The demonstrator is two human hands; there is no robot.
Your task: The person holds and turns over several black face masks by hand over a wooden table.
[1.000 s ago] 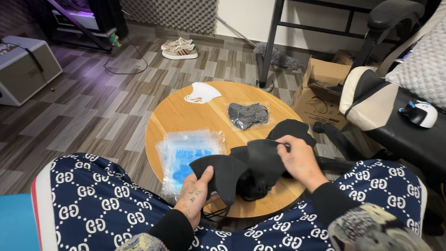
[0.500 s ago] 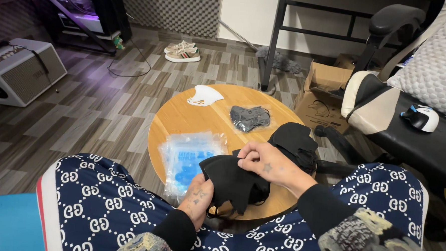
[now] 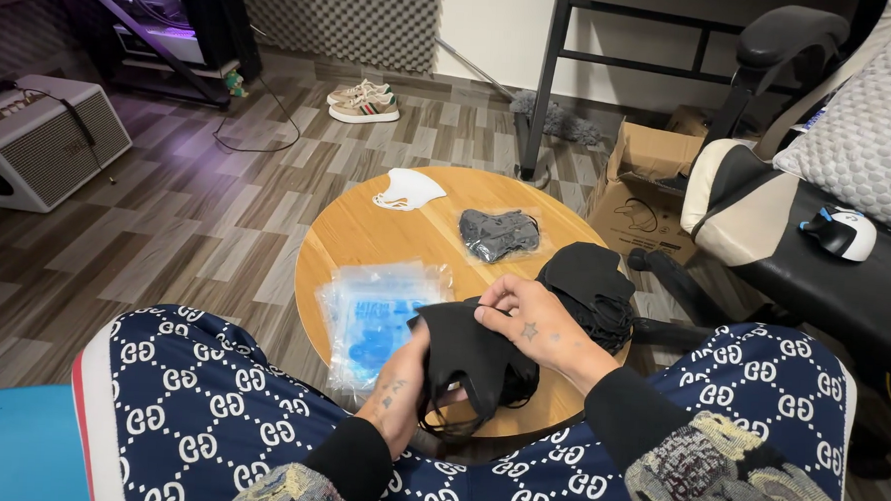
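Both my hands hold a black fabric mask (image 3: 466, 357) over the near edge of a round wooden table (image 3: 366, 237). My left hand (image 3: 399, 389) grips its lower left side from below. My right hand (image 3: 523, 319) pinches its top edge. A pile of black masks (image 3: 589, 282) lies just right of my right hand. Left of the held mask sits a stack of clear plastic bags with blue print (image 3: 373, 312). Farther back lie a bagged grey mask (image 3: 499, 233) and a white mask (image 3: 408, 189).
My patterned blue trouser legs (image 3: 208, 410) frame the table. A black and white chair (image 3: 797, 236) with a computer mouse (image 3: 842, 230) stands at right, a cardboard box (image 3: 644, 179) behind the table, a speaker (image 3: 39, 148) at left, shoes (image 3: 362, 102) on the wood floor.
My right hand moved left from the black pile with a mask and joined the left hand. Both now hold the mask nearer to me.
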